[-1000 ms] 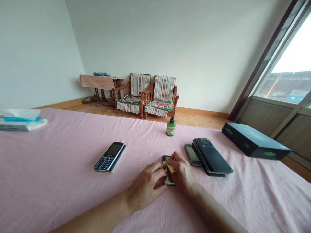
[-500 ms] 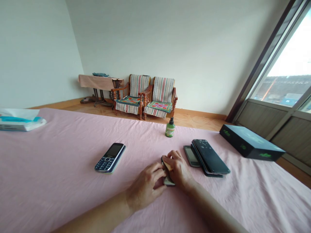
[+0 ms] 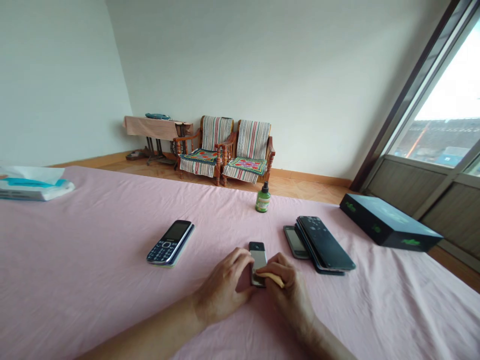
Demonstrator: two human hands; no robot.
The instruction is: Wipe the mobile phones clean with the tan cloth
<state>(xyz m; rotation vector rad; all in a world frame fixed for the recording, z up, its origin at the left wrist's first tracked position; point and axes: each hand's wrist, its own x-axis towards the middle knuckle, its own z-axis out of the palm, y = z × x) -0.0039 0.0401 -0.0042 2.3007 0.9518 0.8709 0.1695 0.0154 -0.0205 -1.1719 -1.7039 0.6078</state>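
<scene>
A small mobile phone (image 3: 258,257) lies back side up on the pink cloth, dark at its top end and silvery below, with a lens near the top. My left hand (image 3: 225,282) holds its left edge, fingertips at the side and thumb by the lower end. Pinched in my right hand (image 3: 290,287) is a folded, pale yellow piece of cloth (image 3: 275,278), pressed on the phone's lower part. To the right rests a stack of phones (image 3: 324,245), beside a grey phone (image 3: 296,242). A keypad phone (image 3: 170,243) lies on the left atop another flat thing.
A green spray bottle (image 3: 263,198) stands beyond my hands. At the right is a black box (image 3: 390,222) with green markings; a tissue pack (image 3: 35,185) lies far left. Past the pink-covered surface (image 3: 112,300) stand two wooden chairs (image 3: 247,145) and a sewing machine table (image 3: 150,128).
My right hand has slid the yellow cloth from the phone's upper part down to its lower end, uncovering the top. My left hand stays at the phone's left edge.
</scene>
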